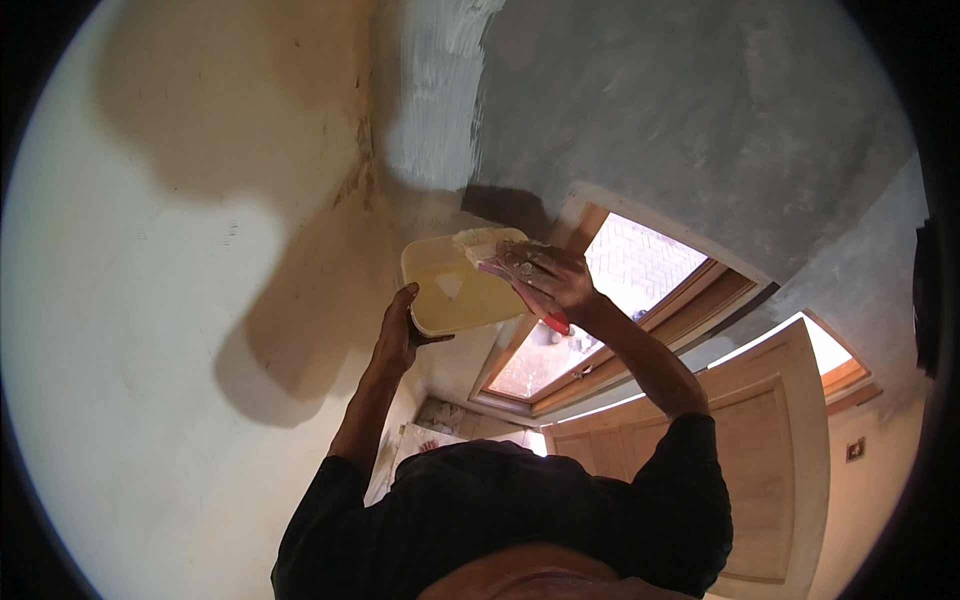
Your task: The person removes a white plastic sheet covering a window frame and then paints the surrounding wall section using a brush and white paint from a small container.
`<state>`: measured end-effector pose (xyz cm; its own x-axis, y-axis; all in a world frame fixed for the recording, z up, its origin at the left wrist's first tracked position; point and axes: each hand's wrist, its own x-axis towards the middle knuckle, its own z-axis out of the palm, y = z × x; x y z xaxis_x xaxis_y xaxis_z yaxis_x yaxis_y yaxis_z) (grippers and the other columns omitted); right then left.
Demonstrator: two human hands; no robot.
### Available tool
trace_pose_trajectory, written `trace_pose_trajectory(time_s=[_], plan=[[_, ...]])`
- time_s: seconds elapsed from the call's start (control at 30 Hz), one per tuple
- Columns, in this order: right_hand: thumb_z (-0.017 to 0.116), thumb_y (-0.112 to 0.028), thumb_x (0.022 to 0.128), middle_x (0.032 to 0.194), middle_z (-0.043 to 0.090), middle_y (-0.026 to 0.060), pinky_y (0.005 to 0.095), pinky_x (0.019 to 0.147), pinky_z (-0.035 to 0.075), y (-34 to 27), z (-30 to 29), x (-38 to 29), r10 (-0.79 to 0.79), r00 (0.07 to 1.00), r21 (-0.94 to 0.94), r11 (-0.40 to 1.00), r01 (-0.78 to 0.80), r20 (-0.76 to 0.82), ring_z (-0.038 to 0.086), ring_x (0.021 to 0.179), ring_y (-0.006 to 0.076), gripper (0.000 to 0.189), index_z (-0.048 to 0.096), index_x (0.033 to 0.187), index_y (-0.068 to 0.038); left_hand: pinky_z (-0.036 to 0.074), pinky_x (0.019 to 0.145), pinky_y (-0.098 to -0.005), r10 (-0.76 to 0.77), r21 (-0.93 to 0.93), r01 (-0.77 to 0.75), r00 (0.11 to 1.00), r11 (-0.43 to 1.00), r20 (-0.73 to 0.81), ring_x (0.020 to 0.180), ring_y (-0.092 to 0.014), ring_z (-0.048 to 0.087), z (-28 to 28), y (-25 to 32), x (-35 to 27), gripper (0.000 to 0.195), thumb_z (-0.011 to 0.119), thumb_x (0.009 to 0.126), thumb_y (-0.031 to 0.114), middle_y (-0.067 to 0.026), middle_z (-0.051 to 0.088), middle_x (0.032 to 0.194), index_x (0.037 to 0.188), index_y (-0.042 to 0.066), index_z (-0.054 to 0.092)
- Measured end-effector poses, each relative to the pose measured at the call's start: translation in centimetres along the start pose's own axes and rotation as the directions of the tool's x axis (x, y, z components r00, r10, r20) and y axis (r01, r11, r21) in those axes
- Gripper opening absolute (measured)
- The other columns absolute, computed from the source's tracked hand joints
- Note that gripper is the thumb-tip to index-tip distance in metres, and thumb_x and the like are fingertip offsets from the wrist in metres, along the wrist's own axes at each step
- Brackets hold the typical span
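My left hand (395, 330) supports a translucent plastic tub (429, 259) from its near left corner, thumb on the rim. Pale yellowish-white liquid, seemingly paint, lies inside. In my right hand (551, 274) is a wide paintbrush (491, 264) with a red-tipped handle. Its bristles, thickly coated in whitish paint, are over the tub's far right rim; whether they touch it I cannot tell. Whitish smears mark the right fingers. Beyond the tub, a brushed white strip (441, 97) runs down the grey wall (660, 105) beside the corner.
A cream wall (150, 315) with shadows on it rises at left. Below the grey wall is a wood-framed window (652, 311). A panelled wooden door (750, 465) stands at lower right, near a wall electrical box (856, 449). A pale board-like surface (431, 441) lies low down.
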<state>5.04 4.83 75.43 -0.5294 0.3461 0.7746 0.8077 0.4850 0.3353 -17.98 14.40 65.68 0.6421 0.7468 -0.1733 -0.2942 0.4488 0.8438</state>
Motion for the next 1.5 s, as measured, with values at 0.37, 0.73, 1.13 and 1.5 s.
trace_pose_trajectory(time_s=[0.37, 0.73, 1.13, 1.5], plan=[[0.071, -0.01, 0.076, 0.105, 0.067, 0.0097, 0.0337, 0.076, 0.06, -0.3, -0.1, 0.6, -0.095, 0.993, -0.022, 0.995, 0.097, 0.072, 0.069, 0.091, 0.0233, 0.029, 0.07, 0.105, -0.008, 0.056, 0.08, -0.0496, 0.011, 0.032, -0.013, 0.998, 0.999, 0.062, 0.109, -0.031, 0.061, 0.0, 1.7, 1.4, 0.068, 0.038, 0.09, 0.058, -0.016, 0.057, 0.125, 0.136, 0.007, 0.042], [0.066, -0.005, 0.079, 0.095, 0.07, 0.0093, 0.0302, 0.058, 0.055, 5.7, -3.7, 10.1, 0.113, 0.993, -0.022, 0.993, -0.113, -0.035, 0.069, 0.072, 0.0196, 0.019, 0.071, 0.097, -0.01, 0.055, 0.08, -0.0532, 0.005, 0.064, -0.011, 0.995, 0.998, 0.095, 0.112, -0.033, 0.058, -0.1, 2.0, 1.2, 0.068, 0.035, 0.091, 0.057, -0.0159, 0.053, 0.13, 0.138, 0.008, 0.04], [0.06, -0.034, 0.085, 0.064, 0.059, 0.0251, 0.0487, 0.06, 0.048, 17.2, -17.7, 34.1, 0.131, 0.95, -0.516, 0.814, -0.267, -0.285, 0.063, 0.062, 0.0386, 0.039, 0.064, 0.068, 0.001, 0.054, 0.082, -0.0553, 0.002, 0.039, -0.003, 1.0, 0.999, 0.022, 0.111, -0.034, 0.059, -3.1, -0.7, -1.4, 0.068, 0.034, 0.09, 0.056, -0.0167, 0.054, 0.129, 0.137, 0.008, 0.039], [0.066, -0.016, 0.079, 0.092, 0.065, 0.0135, 0.0349, 0.072, 0.056, 7.6, -5.3, 14.0, -0.073, 0.982, -0.445, 0.884, 0.144, 0.172, 0.067, 0.088, 0.0278, 0.044, 0.06, 0.122, -0.008, 0.055, 0.079, -0.0531, -0.006, -0.019, 0.003, 0.983, 1.0, -0.184, 0.108, -0.033, 0.061, -7.5, -4.5, -6.3, 0.068, 0.038, 0.089, 0.059, -0.0141, 0.057, 0.124, 0.134, 0.009, 0.044]])
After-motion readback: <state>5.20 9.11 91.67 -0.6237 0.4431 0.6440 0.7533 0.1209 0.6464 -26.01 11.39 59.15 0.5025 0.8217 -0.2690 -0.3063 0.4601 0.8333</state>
